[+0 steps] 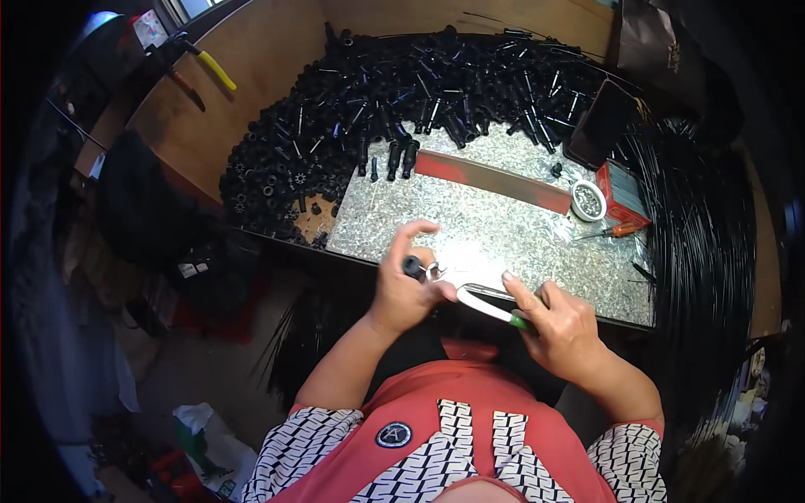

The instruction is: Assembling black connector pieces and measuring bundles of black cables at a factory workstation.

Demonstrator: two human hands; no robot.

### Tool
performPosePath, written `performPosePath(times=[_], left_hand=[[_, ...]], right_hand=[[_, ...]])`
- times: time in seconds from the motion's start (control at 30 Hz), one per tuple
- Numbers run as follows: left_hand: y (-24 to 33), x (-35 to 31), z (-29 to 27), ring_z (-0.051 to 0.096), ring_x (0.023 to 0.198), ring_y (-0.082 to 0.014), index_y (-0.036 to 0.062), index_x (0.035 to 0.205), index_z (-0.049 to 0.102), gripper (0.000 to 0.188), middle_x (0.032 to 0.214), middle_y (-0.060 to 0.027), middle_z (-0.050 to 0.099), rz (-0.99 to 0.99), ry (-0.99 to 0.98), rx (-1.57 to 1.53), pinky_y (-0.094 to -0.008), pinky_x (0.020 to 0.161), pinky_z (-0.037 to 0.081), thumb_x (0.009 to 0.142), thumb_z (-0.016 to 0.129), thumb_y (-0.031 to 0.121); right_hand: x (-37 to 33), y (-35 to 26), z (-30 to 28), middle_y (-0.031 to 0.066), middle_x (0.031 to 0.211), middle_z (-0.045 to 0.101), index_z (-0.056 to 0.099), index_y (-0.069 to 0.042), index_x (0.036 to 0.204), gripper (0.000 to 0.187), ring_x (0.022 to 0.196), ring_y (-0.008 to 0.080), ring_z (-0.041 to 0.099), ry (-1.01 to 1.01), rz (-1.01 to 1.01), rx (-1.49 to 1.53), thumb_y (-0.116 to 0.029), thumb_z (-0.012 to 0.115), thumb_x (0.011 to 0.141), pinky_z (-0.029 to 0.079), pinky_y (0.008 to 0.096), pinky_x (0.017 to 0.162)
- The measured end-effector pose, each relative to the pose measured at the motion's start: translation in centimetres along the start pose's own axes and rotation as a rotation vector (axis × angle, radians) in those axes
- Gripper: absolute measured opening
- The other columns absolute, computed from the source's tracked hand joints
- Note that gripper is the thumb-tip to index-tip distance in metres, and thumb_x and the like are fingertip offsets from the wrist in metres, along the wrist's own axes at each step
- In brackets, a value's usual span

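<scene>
My left hand [404, 289] holds a short black cylindrical part [412, 267] between its thumb and curled fingers, its forefinger raised and bent. Beside that part is a small shiny ring-like piece [433, 272], blurred by glare. My right hand [563, 327] is closed around a hand tool [490, 308] with a curved white-and-green grip, which looks like pliers. The tool reaches left to my left thumb; its working end cannot be made out. Both hands are above the front edge of a speckled stone slab [369, 222].
Black tubular parts [402, 92] are heaped behind the slab. On it lie a long metal bar [495, 180], a white cup [588, 201] of small metal pieces, a red box [620, 194] and an orange-handled screwdriver [620, 230]. Thin black rods [696, 226] hang at right.
</scene>
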State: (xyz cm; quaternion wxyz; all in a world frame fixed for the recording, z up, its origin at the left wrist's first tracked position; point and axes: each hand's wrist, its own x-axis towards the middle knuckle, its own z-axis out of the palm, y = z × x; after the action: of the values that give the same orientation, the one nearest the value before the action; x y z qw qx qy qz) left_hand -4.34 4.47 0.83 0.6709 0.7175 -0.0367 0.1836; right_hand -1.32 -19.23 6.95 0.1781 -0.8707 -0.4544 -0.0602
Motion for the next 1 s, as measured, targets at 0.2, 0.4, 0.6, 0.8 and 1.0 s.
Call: performPosePath(times=[0.2,0.4,0.6,0.8,1.0], left_hand=[[0.19,0.28,0.95,0.036,0.058,-0.0003,0.0015,0.115,0.043,0.084,0.06,0.0088,0.04,-0.07,0.02,-0.146,-0.0164,0.053,0.026,0.059,0.08,0.053],[-0.17,0.38,0.84,0.045,0.061,-0.0017,0.0035,0.111,0.043,0.071,0.061,0.0026,0.055,-0.015,-0.009,-0.132,-0.0167,0.054,0.034,0.065,0.083,0.038],[0.07,0.18,0.79,0.047,0.062,-0.0023,0.0035,0.111,0.042,0.069,0.063,0.0012,0.056,0.005,-0.005,-0.112,-0.0172,0.054,0.036,0.066,0.082,0.038],[-0.33,-0.02,1.02,0.045,0.063,-0.0014,0.0034,0.112,0.042,0.072,0.065,0.0037,0.053,-0.014,0.013,-0.102,-0.0164,0.055,0.033,0.065,0.081,0.042],[-0.34,-0.34,1.0,0.042,0.064,-0.0004,0.0031,0.114,0.042,0.076,0.067,0.0063,0.05,-0.033,0.021,-0.138,-0.0154,0.056,0.03,0.064,0.081,0.045]], right_hand=[[0.0,-0.14,0.68,0.0071,0.068,0.043,0.052,-0.015,0.129,0.06,0.054,0.0218,0.048,0.091,-0.02,-0.153,-0.004,0.068,0.072,0.038,0.0351,0.047],[0.4,0.08,0.6,0.0081,0.074,0.044,0.054,-0.015,0.127,0.054,0.064,0.0236,0.047,0.162,-0.047,-0.325,-0.006,0.064,0.075,0.036,0.0355,0.054],[0.34,0.09,0.85,0.007,0.075,0.04,0.052,-0.016,0.132,0.056,0.066,0.0219,0.044,0.187,-0.069,-0.391,-0.01,0.057,0.076,0.033,0.0338,0.057],[0.59,-0.17,0.35,0.0085,0.078,0.046,0.054,-0.012,0.128,0.058,0.067,0.0227,0.047,0.17,-0.087,-0.426,-0.006,0.061,0.071,0.036,0.0352,0.057],[0.42,-0.28,-0.06,0.0075,0.074,0.044,0.054,-0.013,0.129,0.057,0.063,0.0216,0.046,0.142,-0.136,-0.459,-0.004,0.058,0.073,0.036,0.0337,0.053]])
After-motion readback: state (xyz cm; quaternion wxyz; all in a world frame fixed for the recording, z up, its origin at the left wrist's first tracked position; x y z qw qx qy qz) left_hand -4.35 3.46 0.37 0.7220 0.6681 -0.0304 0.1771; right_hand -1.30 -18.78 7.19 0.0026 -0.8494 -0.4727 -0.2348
